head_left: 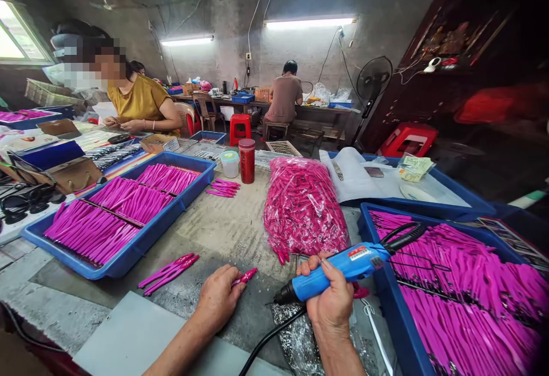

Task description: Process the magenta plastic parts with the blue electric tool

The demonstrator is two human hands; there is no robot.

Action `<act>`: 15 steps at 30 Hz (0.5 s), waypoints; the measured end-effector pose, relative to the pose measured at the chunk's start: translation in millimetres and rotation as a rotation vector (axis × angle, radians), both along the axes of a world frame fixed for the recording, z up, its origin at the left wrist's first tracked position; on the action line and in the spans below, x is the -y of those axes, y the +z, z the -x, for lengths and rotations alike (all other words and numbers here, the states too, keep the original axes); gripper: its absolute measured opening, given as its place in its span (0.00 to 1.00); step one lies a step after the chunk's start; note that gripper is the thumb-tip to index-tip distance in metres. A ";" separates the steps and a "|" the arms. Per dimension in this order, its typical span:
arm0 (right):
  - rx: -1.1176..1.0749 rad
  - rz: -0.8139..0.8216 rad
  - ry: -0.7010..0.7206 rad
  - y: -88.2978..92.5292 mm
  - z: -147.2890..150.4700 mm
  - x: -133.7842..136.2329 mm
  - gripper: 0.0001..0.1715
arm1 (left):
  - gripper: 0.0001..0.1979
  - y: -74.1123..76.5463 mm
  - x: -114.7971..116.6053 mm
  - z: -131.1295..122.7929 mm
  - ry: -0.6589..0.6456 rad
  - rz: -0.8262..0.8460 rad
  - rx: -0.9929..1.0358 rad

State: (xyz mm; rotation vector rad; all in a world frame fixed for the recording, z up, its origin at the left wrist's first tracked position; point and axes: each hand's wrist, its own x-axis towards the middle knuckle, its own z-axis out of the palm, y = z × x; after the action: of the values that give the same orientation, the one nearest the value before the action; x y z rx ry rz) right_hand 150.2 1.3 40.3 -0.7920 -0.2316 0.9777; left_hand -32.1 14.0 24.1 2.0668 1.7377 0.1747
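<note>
In head view, my left hand point(219, 296) pinches a pink piece point(249, 275) low over the bench point(227, 224), seemingly for steadiness, while my right hand point(331, 296), beside it, grasps the driver point(355, 270), nose point(285, 294) leftward, the bag point(304, 204) beyond both, apparently for easy reach.

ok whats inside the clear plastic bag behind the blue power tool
The clear plastic bag is packed with many dark pink pieces. Those outer pieces hide the bag's middle, so what lies deeper cannot be seen.
</note>
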 end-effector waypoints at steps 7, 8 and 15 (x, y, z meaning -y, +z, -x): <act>0.013 -0.006 -0.001 -0.3 -0.1 -0.4 0.20 | 0.06 -0.6 1.2 -0.8 -0.037 -0.009 -0.065; 0.014 -0.006 -0.001 -0.4 -0.1 -0.4 0.20 | 0.06 -0.4 0.9 -1.1 -0.035 -0.003 -0.070; 0.031 -0.001 -0.011 -0.1 -0.1 1.6 0.19 | 0.04 -0.2 -3.9 -3.4 0.005 0.026 -0.042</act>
State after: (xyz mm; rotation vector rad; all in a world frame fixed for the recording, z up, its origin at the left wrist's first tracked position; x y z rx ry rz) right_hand 150.3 -0.3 40.2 -0.8078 -0.2540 0.9550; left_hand -28.7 17.9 23.9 2.0619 1.7603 0.1101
